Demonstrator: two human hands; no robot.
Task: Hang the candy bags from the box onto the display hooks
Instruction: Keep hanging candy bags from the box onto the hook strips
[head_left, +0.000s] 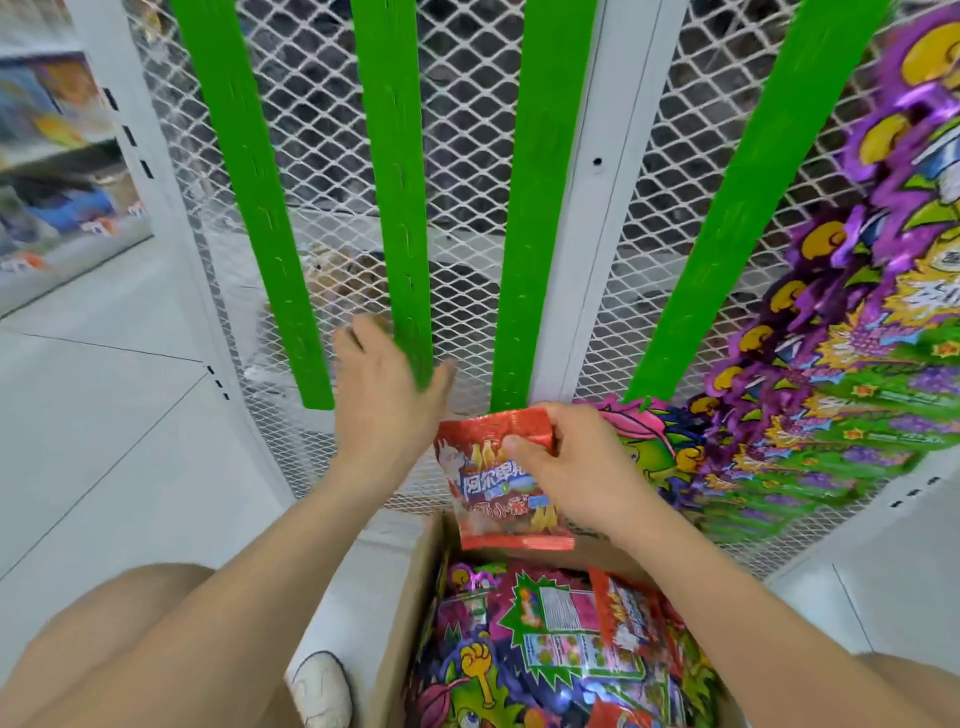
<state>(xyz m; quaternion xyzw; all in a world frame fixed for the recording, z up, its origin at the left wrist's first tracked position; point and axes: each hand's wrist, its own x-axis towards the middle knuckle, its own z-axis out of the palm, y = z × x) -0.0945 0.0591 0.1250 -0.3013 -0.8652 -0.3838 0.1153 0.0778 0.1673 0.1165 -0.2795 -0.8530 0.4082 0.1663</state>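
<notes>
My right hand (571, 467) pinches a red candy bag (483, 499) near its top. The thumb lies on the printed front and the other fingers curl behind the top seal. The bag hangs upright from that grip, just above the far wall of the cardboard box (415, 597). It sits just below the bottom end of the 3rd of the 4 green strips (540, 208), counting from my left.

My left hand (384, 384) holds nothing. Its fingers are spread and fairly straight, and the thumb points off to the right. It lies over the lower end of the 2nd strip, but it is blurred, so I cannot tell whether the fingertips touch the strip or the mesh beside it.

The strips run down a white mesh panel (467, 130) and each has a row of small slots along its middle. The 3 strips on my left are bare. From the lower part of the 4th strip, a crowded run of purple and green bags (831, 364) fans out to my right and overlaps down toward the floor.

The box stands open right in front of me against the foot of the panel. It is filled with more candy bags (545, 639), mostly purple and green, with a few red ones lying among them.

My white shoe (322, 686) rests on the pale floor (104, 441) just left of the box. Blurred store shelves (52, 130) show at the far left.
</notes>
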